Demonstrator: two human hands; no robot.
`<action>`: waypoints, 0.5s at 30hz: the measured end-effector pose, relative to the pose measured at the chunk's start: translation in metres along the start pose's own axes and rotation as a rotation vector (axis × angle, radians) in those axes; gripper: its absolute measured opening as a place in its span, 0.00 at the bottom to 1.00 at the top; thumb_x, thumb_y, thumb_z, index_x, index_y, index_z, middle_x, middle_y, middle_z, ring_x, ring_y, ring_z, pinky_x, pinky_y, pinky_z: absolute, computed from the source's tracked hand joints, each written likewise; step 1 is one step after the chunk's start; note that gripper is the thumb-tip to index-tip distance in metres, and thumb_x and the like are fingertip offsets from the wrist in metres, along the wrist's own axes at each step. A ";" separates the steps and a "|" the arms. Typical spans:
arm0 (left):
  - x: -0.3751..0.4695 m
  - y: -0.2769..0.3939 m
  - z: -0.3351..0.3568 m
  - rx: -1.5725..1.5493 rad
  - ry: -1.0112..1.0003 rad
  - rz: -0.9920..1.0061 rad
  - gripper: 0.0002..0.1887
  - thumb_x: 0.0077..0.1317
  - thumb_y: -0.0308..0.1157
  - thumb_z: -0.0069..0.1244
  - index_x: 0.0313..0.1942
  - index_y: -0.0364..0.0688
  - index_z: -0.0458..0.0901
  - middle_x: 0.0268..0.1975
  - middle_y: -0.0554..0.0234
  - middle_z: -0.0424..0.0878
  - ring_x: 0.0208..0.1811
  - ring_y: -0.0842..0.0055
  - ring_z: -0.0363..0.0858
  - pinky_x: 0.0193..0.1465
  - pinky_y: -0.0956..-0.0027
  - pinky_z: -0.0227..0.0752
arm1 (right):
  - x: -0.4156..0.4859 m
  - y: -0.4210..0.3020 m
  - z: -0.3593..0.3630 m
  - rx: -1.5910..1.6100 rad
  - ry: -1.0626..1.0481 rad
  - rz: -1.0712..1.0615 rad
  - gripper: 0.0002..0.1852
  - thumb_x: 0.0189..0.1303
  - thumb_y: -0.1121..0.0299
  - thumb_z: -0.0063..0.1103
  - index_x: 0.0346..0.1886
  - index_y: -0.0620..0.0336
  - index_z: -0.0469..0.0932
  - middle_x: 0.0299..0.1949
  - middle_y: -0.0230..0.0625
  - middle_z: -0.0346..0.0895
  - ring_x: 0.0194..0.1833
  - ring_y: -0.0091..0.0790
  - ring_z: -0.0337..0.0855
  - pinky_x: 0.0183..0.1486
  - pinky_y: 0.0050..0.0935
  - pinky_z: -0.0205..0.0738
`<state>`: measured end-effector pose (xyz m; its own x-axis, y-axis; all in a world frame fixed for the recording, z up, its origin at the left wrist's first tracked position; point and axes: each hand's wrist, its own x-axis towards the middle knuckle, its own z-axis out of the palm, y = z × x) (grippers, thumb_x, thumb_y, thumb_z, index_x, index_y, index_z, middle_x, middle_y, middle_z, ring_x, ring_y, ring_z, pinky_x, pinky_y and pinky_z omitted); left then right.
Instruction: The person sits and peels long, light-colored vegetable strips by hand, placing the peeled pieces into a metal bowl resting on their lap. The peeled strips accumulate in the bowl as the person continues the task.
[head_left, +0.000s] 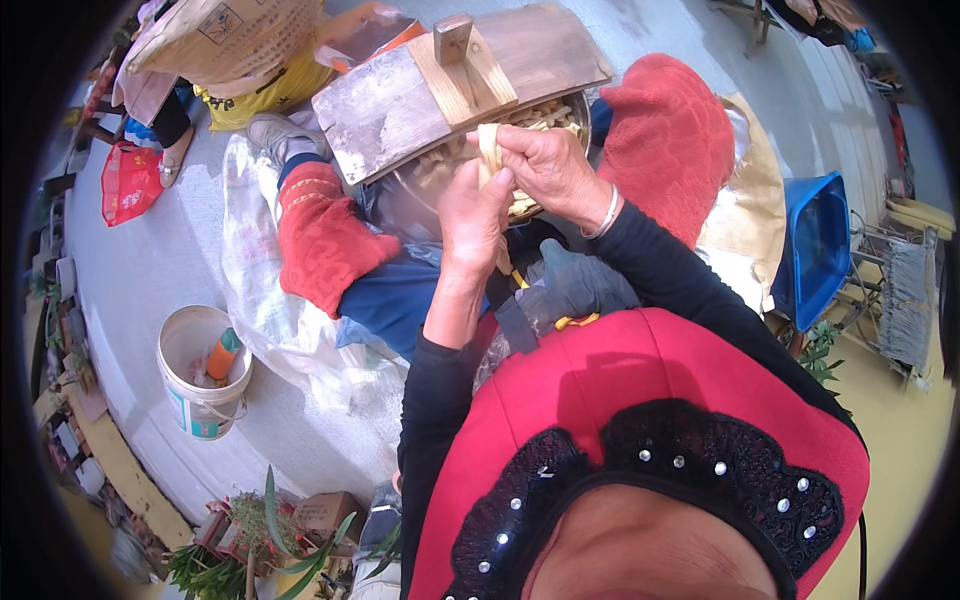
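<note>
Both hands hold a pale yellow, flat fibrous strip above a round metal basin. My right hand pinches the strip's upper part between thumb and fingers. Just below and to its left, my left hand grips the lower part, its thumb raised along the strip. More pale yellow pieces fill the basin; their exact material is hard to tell. Lying across the basin's far side is a weathered wooden board with a lighter cross plank and an upright wooden block.
Red cloth covers wrap my knees. A white bucket containing an orange-and-green object stands at left. At right is a blue plastic tub. Another person's foot rests near a red bag. Full sacks stand beyond the board.
</note>
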<state>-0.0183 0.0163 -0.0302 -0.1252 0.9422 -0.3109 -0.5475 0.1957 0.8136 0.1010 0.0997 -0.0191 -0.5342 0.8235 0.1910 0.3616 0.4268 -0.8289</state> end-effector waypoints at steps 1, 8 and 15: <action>-0.002 0.002 -0.001 0.008 -0.012 -0.026 0.08 0.71 0.34 0.54 0.45 0.40 0.78 0.23 0.79 0.69 0.19 0.92 0.60 0.20 0.83 0.51 | 0.000 -0.003 -0.003 -0.086 -0.002 -0.002 0.06 0.66 0.62 0.59 0.41 0.47 0.83 0.29 0.37 0.83 0.34 0.42 0.86 0.32 0.34 0.78; -0.013 -0.001 -0.016 1.127 0.100 0.481 0.05 0.67 0.27 0.48 0.42 0.40 0.78 0.28 0.46 0.77 0.31 0.55 0.80 0.33 0.55 0.71 | -0.009 -0.002 -0.012 -0.290 -0.071 -0.195 0.11 0.64 0.60 0.59 0.30 0.56 0.77 0.26 0.36 0.78 0.33 0.44 0.83 0.33 0.40 0.74; -0.017 -0.008 -0.018 1.298 0.115 0.898 0.14 0.60 0.23 0.51 0.48 0.38 0.79 0.29 0.54 0.77 0.30 0.56 0.80 0.32 0.57 0.73 | -0.034 0.025 0.002 0.436 -0.401 0.320 0.19 0.72 0.55 0.55 0.38 0.64 0.83 0.30 0.25 0.82 0.32 0.23 0.79 0.37 0.29 0.73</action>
<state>-0.0265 -0.0064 -0.0404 -0.0979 0.8614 0.4984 0.7802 -0.2445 0.5758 0.1265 0.0821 -0.0476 -0.7251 0.6455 -0.2397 0.2525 -0.0746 -0.9647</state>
